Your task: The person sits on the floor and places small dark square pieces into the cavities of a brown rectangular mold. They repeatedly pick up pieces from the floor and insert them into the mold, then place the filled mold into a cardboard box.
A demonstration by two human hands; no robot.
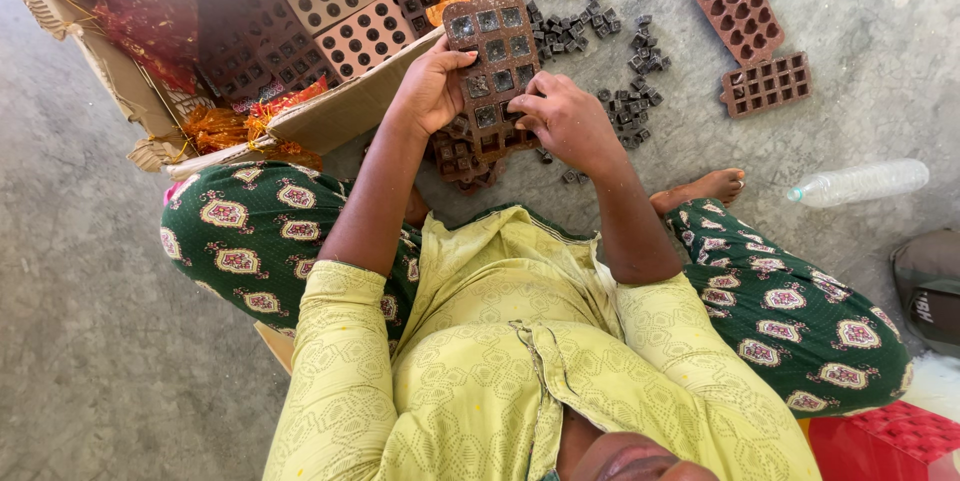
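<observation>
Green patterned trousers [250, 236] are spread below; loose dark chocolate squares [620, 71] and a cardboard box [330, 111] are seen around. Held upright, long axis away from the body, a brown chocolate mould [495, 66] is gripped by the left hand [430, 91], right hand [565, 121] fingers curled against its edge.

open tan cardboard box [340, 111] upper left; clear plastic bottle [862, 182] lying right.

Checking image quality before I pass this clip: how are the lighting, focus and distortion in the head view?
Head view: soft, even daylight, only faint shadows; the brown mould tray held by the left hand and right hand is sharp; slight glare on the plastic bottle; the cardboard box looks darker and hazy at the top; wide-angle lens stretches the frame edges.
</observation>
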